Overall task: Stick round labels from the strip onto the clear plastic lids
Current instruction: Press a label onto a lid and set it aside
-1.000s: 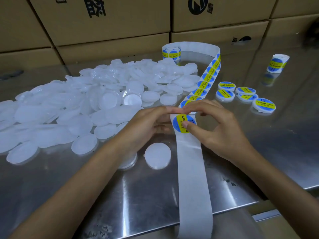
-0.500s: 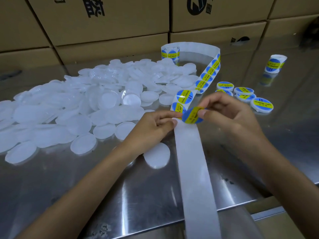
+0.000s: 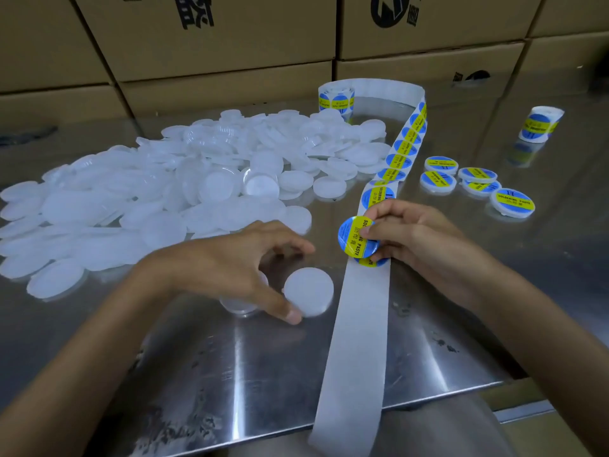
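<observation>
One label [image 3: 357, 237] pinched in right hand [image 3: 425, 245]; left hand [image 3: 230, 268] touches lid [image 3: 308, 291].

Readable print on labels and boxes

"SOLDERING PASTE" is printed on the yellow band of the round label [image 3: 357, 237] pinched in the right hand [image 3: 418, 239], and is repeated on the labelled lid [image 3: 512, 203] at 3 o'clock. Black characters on the cardboard boxes [image 3: 204, 31] at 12 o'clock are cut off and cannot be read.
</observation>
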`<state>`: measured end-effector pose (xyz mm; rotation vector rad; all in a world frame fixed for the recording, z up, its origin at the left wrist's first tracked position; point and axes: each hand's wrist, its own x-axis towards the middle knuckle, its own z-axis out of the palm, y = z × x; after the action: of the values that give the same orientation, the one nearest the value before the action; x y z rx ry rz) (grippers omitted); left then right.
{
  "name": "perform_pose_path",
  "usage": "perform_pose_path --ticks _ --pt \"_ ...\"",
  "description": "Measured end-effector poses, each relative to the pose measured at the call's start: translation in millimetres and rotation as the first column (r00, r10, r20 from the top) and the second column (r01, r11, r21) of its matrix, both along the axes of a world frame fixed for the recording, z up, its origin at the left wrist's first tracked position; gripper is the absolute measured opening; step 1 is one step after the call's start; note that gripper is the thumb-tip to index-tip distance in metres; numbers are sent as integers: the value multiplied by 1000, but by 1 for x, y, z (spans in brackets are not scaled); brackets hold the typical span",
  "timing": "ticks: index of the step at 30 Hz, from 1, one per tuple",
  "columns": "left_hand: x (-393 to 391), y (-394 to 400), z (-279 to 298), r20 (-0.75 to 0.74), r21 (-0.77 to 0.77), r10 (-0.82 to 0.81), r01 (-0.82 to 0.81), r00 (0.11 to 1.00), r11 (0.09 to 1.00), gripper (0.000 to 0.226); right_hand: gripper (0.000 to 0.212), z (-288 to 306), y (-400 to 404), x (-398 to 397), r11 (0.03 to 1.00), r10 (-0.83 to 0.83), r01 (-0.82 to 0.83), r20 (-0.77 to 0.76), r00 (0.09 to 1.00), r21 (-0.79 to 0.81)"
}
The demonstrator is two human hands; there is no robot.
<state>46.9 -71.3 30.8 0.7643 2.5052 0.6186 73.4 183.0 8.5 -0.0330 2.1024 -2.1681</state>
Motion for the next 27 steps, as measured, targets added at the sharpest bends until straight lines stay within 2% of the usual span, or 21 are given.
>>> perform_pose_path --ticks 2,6,10,13,16,20,27 --pt "3 0 -7 -36 -2 -24 24 999 1000 70 12 2 -2 -5 999 24 -25 21 999 29" --pt "-8 11 -14 -172 123 47 -26 984 992 48 13 13 -15 -22 984 154 -157 45 987 86" --pt "-18 15 -25 -193 256 125 -73 973 964 48 22 18 -28 -41 922 323 -332 78 943 202" --pt "-19 15 -33 -192 349 161 -86 968 933 50 27 18 -30 -51 866 396 -404 90 914 294" --pt "-21 15 -35 -199 379 163 -78 966 922 43 27 15 -27 -56 809 428 -430 100 898 400" --pt "-22 16 -36 -210 382 162 -71 964 921 41 27 10 -25 -56 815 423 -421 86 902 399" --pt "-21 18 -35 -205 398 178 -85 962 914 37 27 8 -28 -54 774 441 -403 40 897 488"
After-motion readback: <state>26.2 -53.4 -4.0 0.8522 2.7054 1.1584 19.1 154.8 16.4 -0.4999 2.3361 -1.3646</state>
